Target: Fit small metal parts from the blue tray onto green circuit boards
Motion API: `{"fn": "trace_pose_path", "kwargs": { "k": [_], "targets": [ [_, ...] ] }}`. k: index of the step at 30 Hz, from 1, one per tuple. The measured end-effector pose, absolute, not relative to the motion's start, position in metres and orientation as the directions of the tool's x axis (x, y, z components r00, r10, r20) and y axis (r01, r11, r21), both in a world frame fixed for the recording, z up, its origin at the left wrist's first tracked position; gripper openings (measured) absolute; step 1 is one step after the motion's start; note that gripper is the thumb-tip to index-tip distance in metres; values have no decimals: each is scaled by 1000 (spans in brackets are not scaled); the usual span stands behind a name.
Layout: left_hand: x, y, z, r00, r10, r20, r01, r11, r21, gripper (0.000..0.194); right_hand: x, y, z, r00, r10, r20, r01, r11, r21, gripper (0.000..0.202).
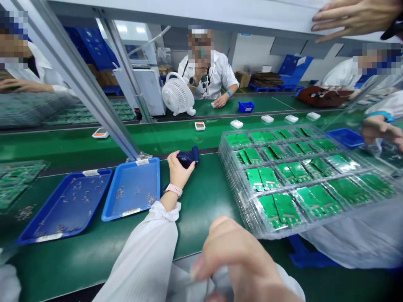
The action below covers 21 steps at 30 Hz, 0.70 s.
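My left hand [179,167], with a pink watch strap [174,189] on its wrist, is closed around a small dark blue handheld fan [186,159] at the far side of the green work surface. Blurred and close to the camera, my right hand [242,260] hangs over the near edge. Its fingers are bent and apart, and I see nothing in them. Left of my left hand lie a blue tray [134,174] and a second blue tray [85,176], both with small metal parts scattered inside.
Stacked clear plastic trays [233,184] of green circuit boards [286,172] stand at right. Beyond, white devices [236,124] line a green conveyor [157,136]. A metal post [103,100] rises at left. A white fan [178,96] and co-workers are around; a person's hand [355,19] touches the overhead shelf.
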<state>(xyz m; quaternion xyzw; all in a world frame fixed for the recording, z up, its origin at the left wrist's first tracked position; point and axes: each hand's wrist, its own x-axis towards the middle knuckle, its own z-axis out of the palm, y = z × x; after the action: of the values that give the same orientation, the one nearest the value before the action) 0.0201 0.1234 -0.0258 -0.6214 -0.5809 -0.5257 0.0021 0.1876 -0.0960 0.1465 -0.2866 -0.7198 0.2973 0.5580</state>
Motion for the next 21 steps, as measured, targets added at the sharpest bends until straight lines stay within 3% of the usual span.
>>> {"fn": "trace_pose_path", "kwargs": {
  "k": [3, 5, 9, 12, 16, 18, 21],
  "targets": [
    [22, 126, -28, -181, 736, 652, 749, -326, 577, 73, 186, -89, 132, -178, 704, 687, 32, 702, -711, 61],
    [22, 124, -28, -156, 734, 661, 755, -343, 559, 74, 196, -90, 118, -261, 708, 657, 96, 696, -712, 60],
    [20, 118, -27, -152, 742, 653, 739, -353, 573, 76, 244, -105, 106, -467, 713, 524, 333, 690, -642, 58],
    [20, 115, -26, -171, 763, 623, 720, -335, 607, 74, 293, -112, 113, -407, 798, 444, 612, 599, -516, 41],
    [22, 111, -24, -174, 759, 627, 714, -341, 611, 71, 343, -100, 125, -31, 922, 386, 961, 134, -243, 20],
    [22, 109, -24, -178, 752, 634, 712, -346, 611, 70, 352, -88, 125, 57, 936, 347, 998, -51, -27, 26],
    [22, 107, -24, -175, 745, 643, 708, -359, 608, 68, 348, -73, 120, 66, 953, 295, 970, -130, 205, 37]
  ]
}}
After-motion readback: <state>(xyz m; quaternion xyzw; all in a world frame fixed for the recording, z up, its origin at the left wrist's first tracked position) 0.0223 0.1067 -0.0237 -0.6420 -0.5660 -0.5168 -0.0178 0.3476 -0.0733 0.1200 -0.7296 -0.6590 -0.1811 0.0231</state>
